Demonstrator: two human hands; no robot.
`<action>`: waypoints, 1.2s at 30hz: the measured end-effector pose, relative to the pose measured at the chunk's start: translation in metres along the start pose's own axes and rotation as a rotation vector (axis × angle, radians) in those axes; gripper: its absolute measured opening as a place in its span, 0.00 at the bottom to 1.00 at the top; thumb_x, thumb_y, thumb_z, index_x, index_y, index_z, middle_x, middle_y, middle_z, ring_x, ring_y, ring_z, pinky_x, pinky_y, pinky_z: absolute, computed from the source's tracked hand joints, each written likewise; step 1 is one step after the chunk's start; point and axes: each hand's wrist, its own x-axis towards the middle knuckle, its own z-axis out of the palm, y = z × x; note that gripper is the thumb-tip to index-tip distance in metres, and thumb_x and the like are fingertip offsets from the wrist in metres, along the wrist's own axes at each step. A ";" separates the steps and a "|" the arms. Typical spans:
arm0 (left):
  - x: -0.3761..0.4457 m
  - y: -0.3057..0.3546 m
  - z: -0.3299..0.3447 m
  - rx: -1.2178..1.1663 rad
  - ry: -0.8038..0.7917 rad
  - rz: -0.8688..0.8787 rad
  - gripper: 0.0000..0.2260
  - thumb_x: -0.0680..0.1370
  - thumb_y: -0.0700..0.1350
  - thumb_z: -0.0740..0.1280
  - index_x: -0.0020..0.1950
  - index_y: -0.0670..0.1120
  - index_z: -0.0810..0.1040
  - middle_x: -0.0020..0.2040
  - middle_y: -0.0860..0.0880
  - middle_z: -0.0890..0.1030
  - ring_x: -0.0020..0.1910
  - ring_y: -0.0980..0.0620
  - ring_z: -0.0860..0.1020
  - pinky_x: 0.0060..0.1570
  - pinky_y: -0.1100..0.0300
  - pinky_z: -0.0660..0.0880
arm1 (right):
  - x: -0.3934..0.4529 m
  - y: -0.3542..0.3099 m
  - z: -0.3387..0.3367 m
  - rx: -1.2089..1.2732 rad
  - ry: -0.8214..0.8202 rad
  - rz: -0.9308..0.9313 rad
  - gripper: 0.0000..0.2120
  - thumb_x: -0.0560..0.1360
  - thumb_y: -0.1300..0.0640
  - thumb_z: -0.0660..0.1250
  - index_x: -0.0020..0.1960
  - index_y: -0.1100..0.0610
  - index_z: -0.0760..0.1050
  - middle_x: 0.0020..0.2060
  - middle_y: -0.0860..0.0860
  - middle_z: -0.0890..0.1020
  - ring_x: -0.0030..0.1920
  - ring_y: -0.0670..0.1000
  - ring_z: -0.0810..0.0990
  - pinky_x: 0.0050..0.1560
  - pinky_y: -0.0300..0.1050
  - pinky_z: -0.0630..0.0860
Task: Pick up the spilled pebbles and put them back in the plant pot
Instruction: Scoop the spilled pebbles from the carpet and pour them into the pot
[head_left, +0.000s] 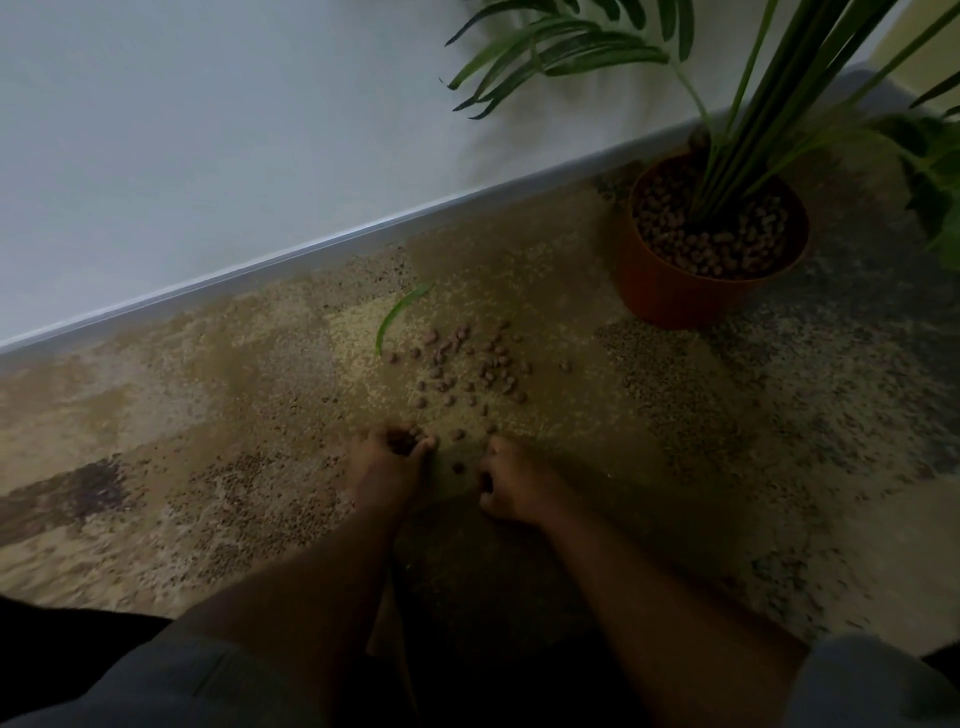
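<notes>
Several brown pebbles (467, 364) lie scattered on the patterned carpet in the middle of the view. An orange plant pot (670, 291) stands at the upper right, filled with the same pebbles around green stems. My left hand (387, 462) rests on the carpet just below the spill, cupped around several pebbles. My right hand (511, 486) sits beside it with fingers curled; whether it holds pebbles is hidden. One loose pebble (458, 467) lies between the two hands.
A fallen green leaf (397, 314) lies left of the spill. A white wall with skirting board (311, 247) runs diagonally behind. Palm fronds (571, 47) hang over the upper right. My knees show at the bottom edge.
</notes>
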 end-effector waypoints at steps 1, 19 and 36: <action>0.000 0.001 0.001 0.042 -0.004 0.045 0.11 0.72 0.54 0.73 0.51 0.53 0.78 0.55 0.49 0.78 0.53 0.51 0.76 0.53 0.52 0.76 | 0.002 -0.003 0.001 0.000 0.007 0.020 0.13 0.75 0.54 0.68 0.60 0.55 0.77 0.72 0.53 0.63 0.67 0.54 0.69 0.63 0.51 0.73; -0.016 0.005 0.012 0.197 -0.287 0.447 0.28 0.68 0.59 0.75 0.65 0.58 0.71 0.61 0.56 0.69 0.57 0.59 0.73 0.54 0.64 0.74 | 0.047 0.003 -0.013 1.076 0.246 0.423 0.07 0.75 0.60 0.68 0.51 0.52 0.76 0.44 0.53 0.82 0.44 0.51 0.80 0.41 0.44 0.75; -0.024 -0.019 0.002 0.276 -0.077 0.480 0.16 0.75 0.56 0.68 0.59 0.53 0.73 0.55 0.55 0.73 0.47 0.59 0.74 0.41 0.70 0.70 | 0.051 -0.022 0.007 0.461 0.242 0.012 0.11 0.75 0.58 0.70 0.57 0.55 0.80 0.59 0.53 0.76 0.54 0.49 0.77 0.51 0.41 0.74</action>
